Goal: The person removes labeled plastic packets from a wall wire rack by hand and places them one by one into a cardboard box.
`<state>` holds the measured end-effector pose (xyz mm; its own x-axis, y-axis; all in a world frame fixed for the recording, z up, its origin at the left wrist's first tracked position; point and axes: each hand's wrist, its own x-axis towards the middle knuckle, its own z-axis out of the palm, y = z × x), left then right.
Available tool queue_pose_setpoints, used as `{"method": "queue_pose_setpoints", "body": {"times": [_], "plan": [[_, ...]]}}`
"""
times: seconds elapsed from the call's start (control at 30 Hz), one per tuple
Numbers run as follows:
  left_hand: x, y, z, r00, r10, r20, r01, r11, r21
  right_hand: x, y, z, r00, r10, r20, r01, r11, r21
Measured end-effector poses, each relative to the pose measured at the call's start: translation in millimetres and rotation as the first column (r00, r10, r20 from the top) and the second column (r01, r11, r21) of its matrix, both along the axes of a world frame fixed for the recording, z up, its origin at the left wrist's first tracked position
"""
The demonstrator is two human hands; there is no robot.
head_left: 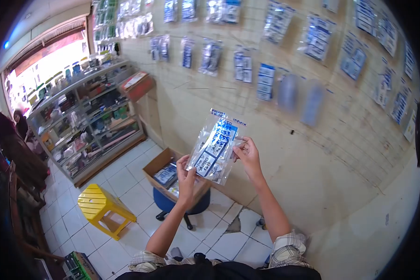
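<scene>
Between my two hands is a clear plastic bag [214, 148] with blue-and-white labels and handwriting in it; the word "infinix" is written near its top. My left hand [186, 179] pinches the bag's lower left edge. On the other side, my right hand [248, 156] grips its right edge between thumb and fingers. The bag is held tilted in front of the wall. Below it, partly behind my left forearm, a cardboard box [153, 169] holds similar packets and rests on a blue swivel chair [201, 205].
Rows of hanging packets [317, 37] cover the wall [312, 186]. A yellow stool [100, 207] stands on the tiled floor to the left. Behind it is a glass display case [91, 116] with a red box [137, 86] at its end. Two people [14, 135] are at the far left.
</scene>
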<state>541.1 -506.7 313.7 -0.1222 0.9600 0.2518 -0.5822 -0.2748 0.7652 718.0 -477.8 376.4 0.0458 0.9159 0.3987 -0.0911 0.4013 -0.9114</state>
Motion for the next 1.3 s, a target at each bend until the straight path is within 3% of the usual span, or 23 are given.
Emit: {"method": "queue_pose_setpoints", "body": {"times": [0.07, 0.13, 0.2, 0.27, 0.33, 0.4, 0.47, 0.5, 0.53, 0.6, 0.67, 0.73, 0.77, 0.8, 0.83, 0.87, 0.93, 1.0, 1.1, 1.23, 1.3], "plan": [[-59, 17, -27, 0.953, 0.084, -0.290, -0.095, 0.995, -0.024, -52, 33, -45, 0.997, -0.040, 0.065, 0.044, 0.996, -0.073], [-89, 36, -71, 0.949, 0.054, -0.311, -0.076, 0.995, -0.060, -76, 48, -83, 0.995, -0.066, 0.078, 0.076, 0.989, -0.127], [-109, 49, -97, 0.811, 0.133, -0.569, -0.181, 0.983, -0.029, -95, 67, -118, 0.990, -0.103, 0.092, 0.116, 0.981, -0.154], [-120, 58, -117, 0.800, 0.125, -0.587, -0.203, 0.977, -0.069, -106, 75, -162, 0.982, -0.123, 0.140, 0.156, 0.953, -0.260], [-132, 72, -153, 0.510, 0.207, -0.835, -0.147, 0.977, 0.152, -111, 83, -207, 0.972, -0.126, 0.198, 0.187, 0.925, -0.330], [-136, 79, -170, 0.498, 0.104, -0.861, -0.134, 0.990, 0.042, -118, 84, -241, 0.951, -0.148, 0.272, 0.246, 0.894, -0.374], [-140, 89, -197, 0.401, 0.015, -0.916, -0.114, 0.993, -0.034, -123, 93, -281, 0.930, -0.100, 0.355, 0.274, 0.832, -0.482], [-143, 96, -209, 0.299, 0.008, -0.954, -0.112, 0.993, -0.027, -127, 97, -298, 0.891, -0.110, 0.440, 0.313, 0.851, -0.421], [-145, 103, -221, 0.293, -0.006, -0.956, -0.118, 0.992, -0.042, -130, 101, -315, 0.844, -0.116, 0.524, 0.341, 0.870, -0.356], [-152, 114, -230, 0.079, -0.054, -0.995, -0.077, 0.995, -0.061, -135, 113, -369, 0.861, -0.160, 0.483, 0.335, 0.893, -0.301], [-157, 126, -237, 0.061, -0.065, -0.996, -0.062, 0.996, -0.069, -145, 119, -392, 0.898, -0.151, 0.413, 0.384, 0.728, -0.568], [-155, 144, -254, -0.020, -0.170, -0.985, -0.009, 0.985, -0.170, -149, 127, -414, 0.912, -0.196, 0.362, 0.386, 0.709, -0.590], [-153, 151, -264, -0.160, -0.241, -0.957, -0.006, 0.970, -0.244, -153, 127, -413, 0.824, -0.209, 0.527, 0.517, 0.660, -0.545], [-150, 157, -272, -0.164, -0.263, -0.951, -0.003, 0.964, -0.266, -156, 128, -411, 0.710, -0.203, 0.674, 0.630, 0.611, -0.480], [-146, 161, -281, -0.233, -0.345, -0.909, -0.008, 0.935, -0.353, -155, 129, -408, 0.801, -0.130, 0.584, 0.551, 0.540, -0.636], [-145, 164, -292, -0.302, -0.421, -0.856, -0.018, 0.900, -0.436, -158, 129, -409, 0.806, -0.118, 0.581, 0.548, 0.522, -0.654], [-143, 170, -326, -0.314, -0.488, -0.815, -0.028, 0.862, -0.505, -161, 133, -412, 0.793, -0.118, 0.598, 0.582, 0.434, -0.688], [-139, 175, -334, -0.352, -0.639, -0.684, -0.060, 0.744, -0.665, -162, 138, -415, 0.802, -0.085, 0.591, 0.570, 0.404, -0.716], [-133, 184, -338, -0.368, -0.711, -0.600, -0.071, 0.664, -0.744, -165, 139, -430, 0.811, -0.081, 0.579, 0.562, 0.384, -0.733], [-127, 188, -347, -0.401, -0.688, -0.605, -0.080, 0.684, -0.725, -166, 141, -455, 0.794, -0.145, 0.590, 0.594, 0.385, -0.706], [-124, 187, -343, -0.488, -0.611, -0.623, -0.061, 0.736, -0.674, -165, 140, -471, 0.767, -0.120, 0.631, 0.615, 0.422, -0.667]]}}
